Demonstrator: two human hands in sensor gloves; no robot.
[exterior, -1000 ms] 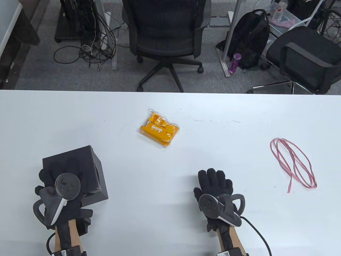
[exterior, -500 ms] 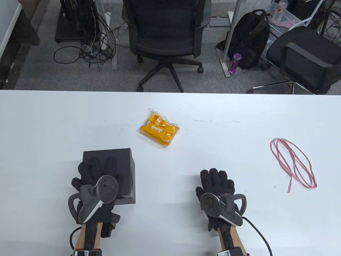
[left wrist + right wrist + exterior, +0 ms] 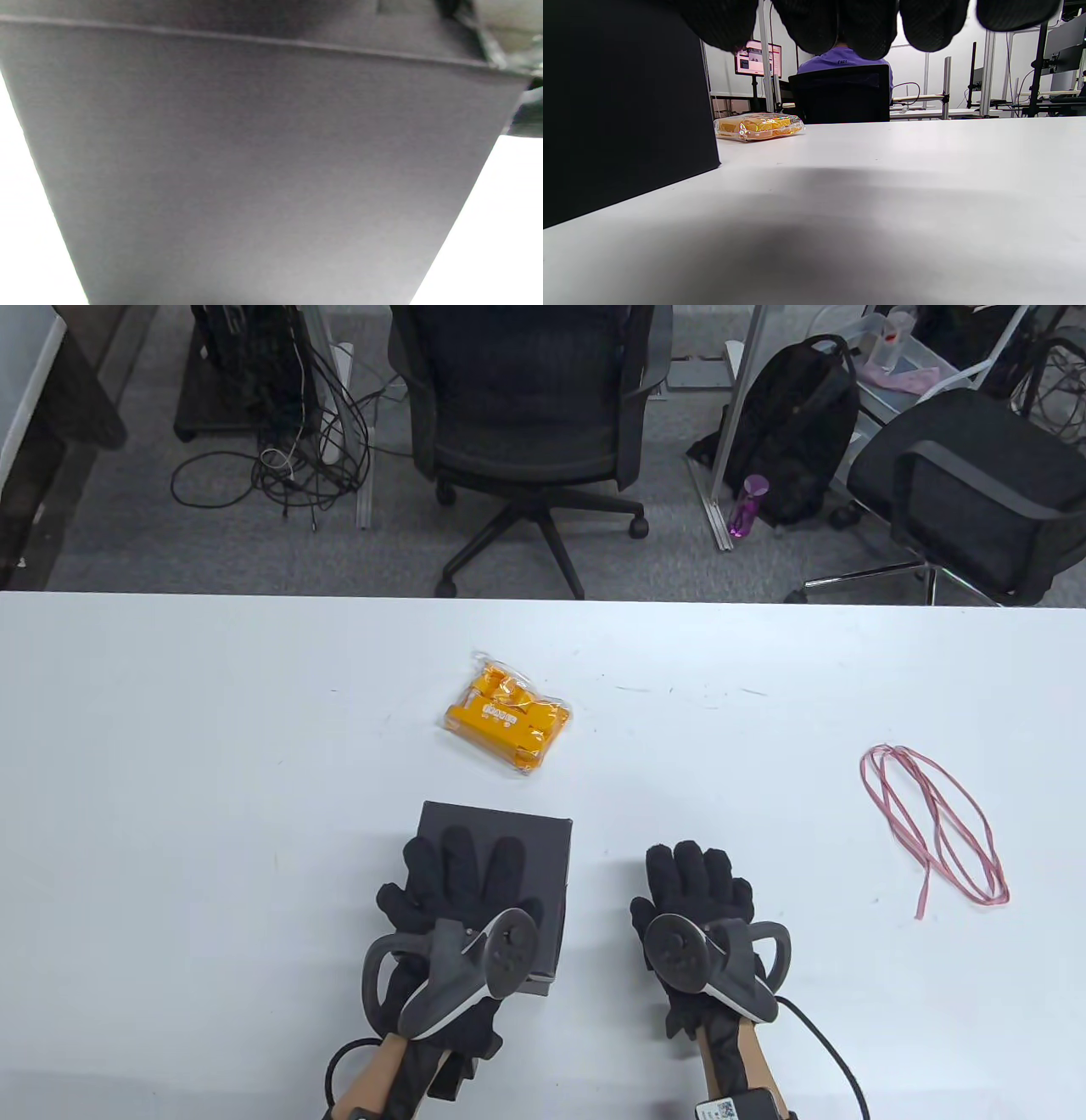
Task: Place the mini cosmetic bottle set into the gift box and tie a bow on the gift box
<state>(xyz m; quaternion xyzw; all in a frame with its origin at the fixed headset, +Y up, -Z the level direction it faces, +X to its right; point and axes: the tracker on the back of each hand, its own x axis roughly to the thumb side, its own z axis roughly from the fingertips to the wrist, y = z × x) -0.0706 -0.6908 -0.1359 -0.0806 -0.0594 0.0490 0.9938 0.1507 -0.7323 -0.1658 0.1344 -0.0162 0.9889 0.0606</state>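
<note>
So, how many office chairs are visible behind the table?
2: one black chair beyond the table's far edge, near the middle, and another at the far right. Others may be hidden outside the view.

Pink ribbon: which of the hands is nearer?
Right. The right hand lies flat on the table, left of the pink ribbon; the left hand rests on the black gift box, farther left.

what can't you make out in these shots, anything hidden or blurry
- Gift box top: table view, left hand lies over it; whether a lid is on is unclear.
- Left fingers: left wrist view shows only the box wall, blurred.
- Bottle set: bottles too small to count through the wrapper.
- Right hand palm: hidden by its tracker.
</note>
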